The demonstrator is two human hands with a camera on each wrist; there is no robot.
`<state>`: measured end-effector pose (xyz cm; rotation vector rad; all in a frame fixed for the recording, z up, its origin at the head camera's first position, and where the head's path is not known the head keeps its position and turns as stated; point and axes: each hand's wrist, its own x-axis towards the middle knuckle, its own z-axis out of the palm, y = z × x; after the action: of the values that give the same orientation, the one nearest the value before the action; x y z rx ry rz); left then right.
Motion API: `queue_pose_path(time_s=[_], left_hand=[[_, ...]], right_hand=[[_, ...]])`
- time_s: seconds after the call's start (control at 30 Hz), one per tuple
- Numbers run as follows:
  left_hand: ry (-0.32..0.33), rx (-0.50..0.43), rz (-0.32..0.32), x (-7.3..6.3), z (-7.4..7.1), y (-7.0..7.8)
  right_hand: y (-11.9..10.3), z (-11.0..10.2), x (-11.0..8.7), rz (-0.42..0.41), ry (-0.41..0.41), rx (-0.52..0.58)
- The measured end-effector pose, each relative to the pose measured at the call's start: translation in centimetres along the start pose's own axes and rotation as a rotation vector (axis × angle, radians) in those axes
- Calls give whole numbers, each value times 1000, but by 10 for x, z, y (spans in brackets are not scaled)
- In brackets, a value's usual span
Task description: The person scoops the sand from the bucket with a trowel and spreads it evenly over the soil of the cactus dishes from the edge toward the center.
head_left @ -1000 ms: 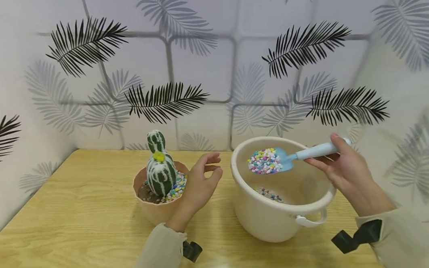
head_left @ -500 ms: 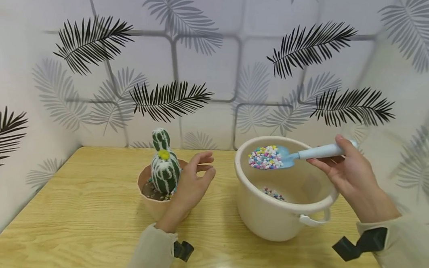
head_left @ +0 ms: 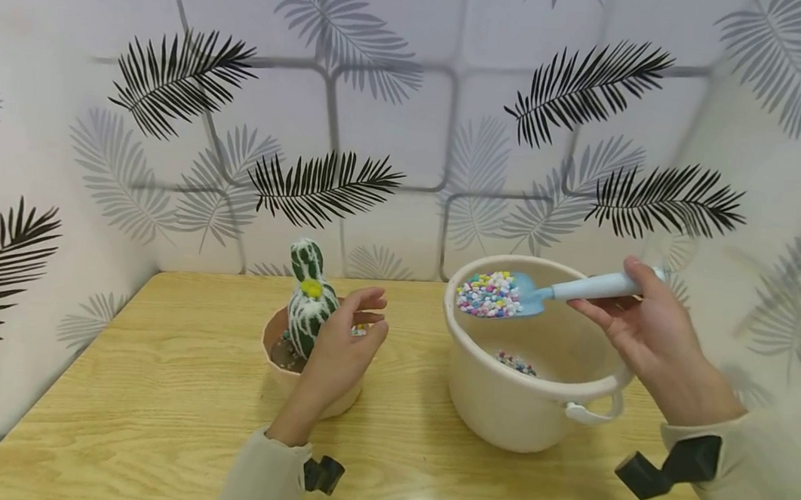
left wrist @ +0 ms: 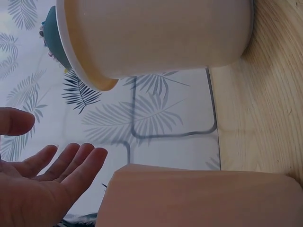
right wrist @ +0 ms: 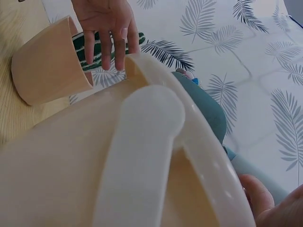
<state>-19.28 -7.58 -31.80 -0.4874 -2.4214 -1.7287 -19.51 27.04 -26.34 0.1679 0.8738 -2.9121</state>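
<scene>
My right hand [head_left: 661,339] grips the pale blue handle of a small garden trowel [head_left: 530,296]. On its blade lies a heap of multicoloured pebbles [head_left: 488,294]. The trowel is held level above the mouth of a cream bucket [head_left: 501,406], near its left rim. More pebbles [head_left: 517,364] lie on the bucket's bottom. With fingers loosely bent and holding nothing, my left hand [head_left: 341,345] hovers by the right side of a peach flowerpot [left wrist: 203,198]. A cactus [head_left: 310,317] with white fuzz and a yellow flower stands in that pot; the hand hides part of it.
Both containers stand on a light wooden table [head_left: 162,388], the pot left of the bucket with a gap between them. A leaf-patterned wall covering [head_left: 393,129] rises behind the table. A white handle [head_left: 589,415] hangs on the bucket's near right side.
My left hand has shifted left, closer to the pot and covering more of it. The loaded trowel has moved slightly left over the bucket. The head view has turned slightly left.
</scene>
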Motion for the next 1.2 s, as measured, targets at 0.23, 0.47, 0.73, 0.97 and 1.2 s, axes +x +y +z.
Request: queue_pose_path(time_s=[0.23,0.47,0.73,0.97,1.2], left_hand=[[-5,-8,12,-6,-14,-2],[-63,-35,9,-14,-24,4],[-107,-104,8,-20,-39,11],[-89,-135,29,-24,-54,16],[9,-179,47,-30,-74,18]], right_hand=[[11,2,6,3,-14,-1],[22,7,9,30,-25,12],[34,15,13,53,-16,11],[45,23,17,63,2,-33],[55,31,21,94,-11,0]])
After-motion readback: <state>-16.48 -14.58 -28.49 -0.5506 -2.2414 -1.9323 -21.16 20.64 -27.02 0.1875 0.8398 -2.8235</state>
